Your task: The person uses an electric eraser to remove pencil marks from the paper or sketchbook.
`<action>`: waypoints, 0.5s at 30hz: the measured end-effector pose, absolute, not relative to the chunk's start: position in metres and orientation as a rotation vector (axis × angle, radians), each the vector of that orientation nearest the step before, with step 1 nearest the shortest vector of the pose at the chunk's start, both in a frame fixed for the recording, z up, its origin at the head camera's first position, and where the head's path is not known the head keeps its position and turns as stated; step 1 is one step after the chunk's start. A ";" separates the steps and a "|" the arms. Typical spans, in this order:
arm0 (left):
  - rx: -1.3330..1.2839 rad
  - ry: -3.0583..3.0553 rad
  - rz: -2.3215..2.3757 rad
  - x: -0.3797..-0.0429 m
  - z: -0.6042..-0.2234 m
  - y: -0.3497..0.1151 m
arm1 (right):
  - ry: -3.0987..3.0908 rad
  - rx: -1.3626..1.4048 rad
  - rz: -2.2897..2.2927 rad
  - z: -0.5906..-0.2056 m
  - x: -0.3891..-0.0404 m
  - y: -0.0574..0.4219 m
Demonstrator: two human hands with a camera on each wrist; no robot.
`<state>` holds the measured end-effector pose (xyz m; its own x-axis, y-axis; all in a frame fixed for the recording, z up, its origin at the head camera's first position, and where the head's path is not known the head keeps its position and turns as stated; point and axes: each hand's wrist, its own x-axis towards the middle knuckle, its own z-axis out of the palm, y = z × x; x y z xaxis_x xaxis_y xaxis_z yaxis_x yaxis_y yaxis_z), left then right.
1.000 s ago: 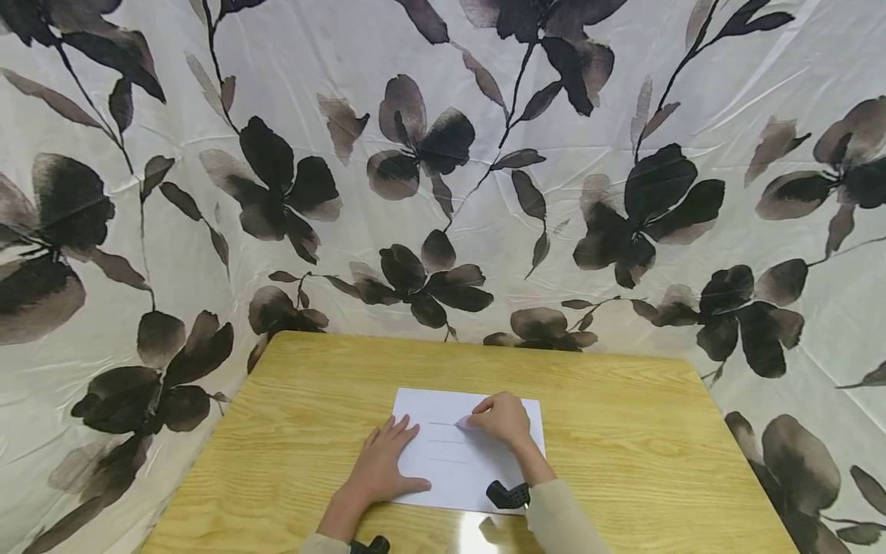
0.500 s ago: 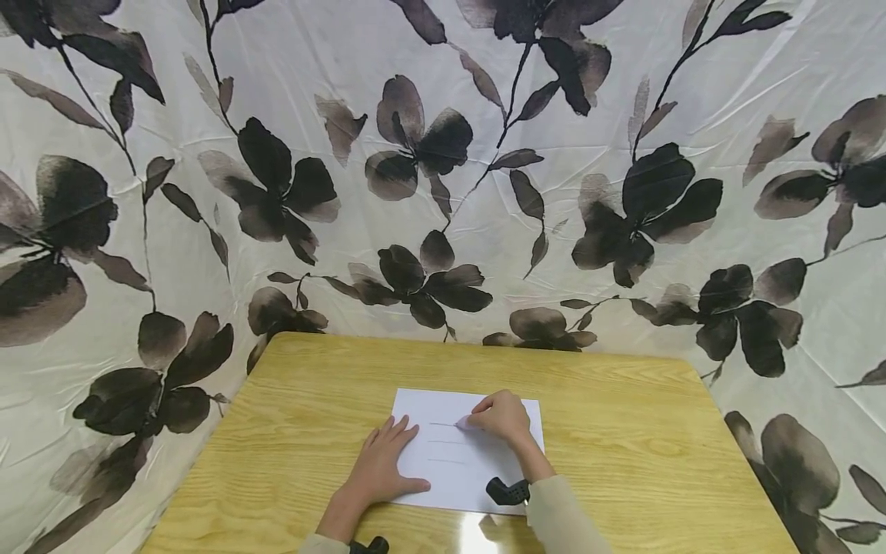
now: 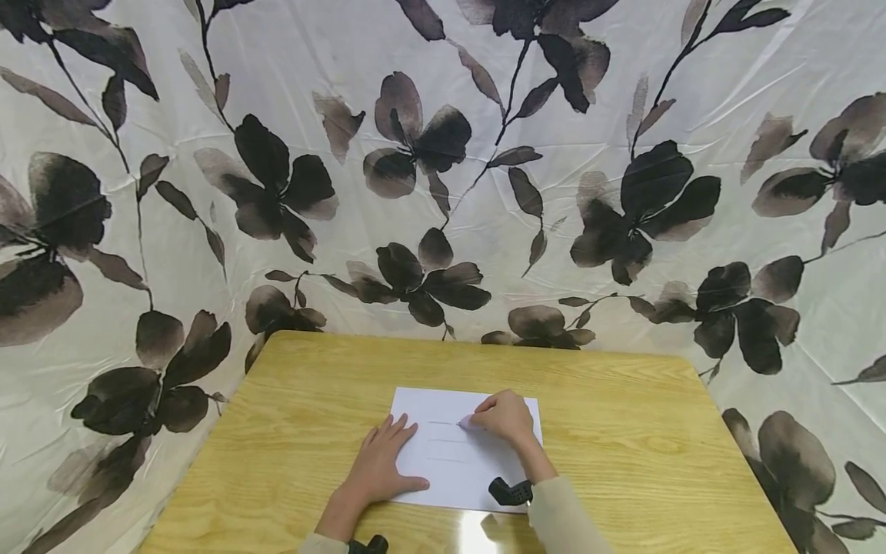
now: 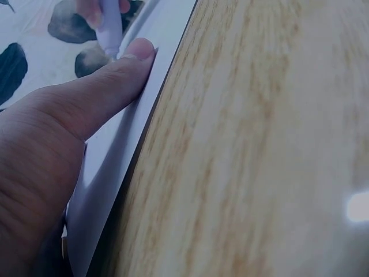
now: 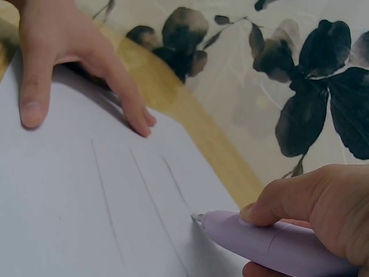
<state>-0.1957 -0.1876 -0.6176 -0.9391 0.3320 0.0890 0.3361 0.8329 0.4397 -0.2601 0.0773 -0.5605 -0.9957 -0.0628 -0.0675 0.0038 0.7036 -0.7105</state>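
A white sheet of paper [image 3: 477,481] lies on the wooden table, bearing three thin grey lines [image 5: 151,199]. My left hand [image 3: 381,462] rests on the paper's left side with spread fingers; its thumb lies near the front edge. Between thumb and fingers, my right hand [image 3: 507,419] pinches a thick lavender pen [image 5: 271,242]. In the right wrist view its metal tip touches the paper at the end of the shortest line [image 5: 174,180], the farthest from me. The pen [image 4: 109,26] also shows beyond my left thumb [image 4: 109,83] in the left wrist view.
The wooden table [image 3: 623,431] extends around the paper on all sides. White cloth with dark flowers [image 3: 415,192] hangs behind and beside it. A black wrist camera [image 3: 508,491] overhangs the paper's front right; another [image 3: 370,545] sits at my left wrist.
My right hand and the pen tip have shifted very slightly to the right along the top line, whose visible part looks a little longer. The left hand stays in place on the paper.
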 end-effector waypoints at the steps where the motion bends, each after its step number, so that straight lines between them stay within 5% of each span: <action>1: -0.547 -2.996 -0.725 -0.196 -0.617 -0.188 | 2.826 -0.044 -1.169 -0.560 -0.260 0.078; 15: -0.532 -3.011 -0.728 -0.197 -0.620 -0.188 | 2.825 -0.018 -1.159 -0.564 -0.261 0.076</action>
<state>-0.1968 -0.1880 -0.6200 -0.9428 0.3245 0.0766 0.3236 0.8355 0.4441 -0.2613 0.0762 -0.5636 -0.9960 -0.0446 -0.0770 0.0223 0.7121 -0.7017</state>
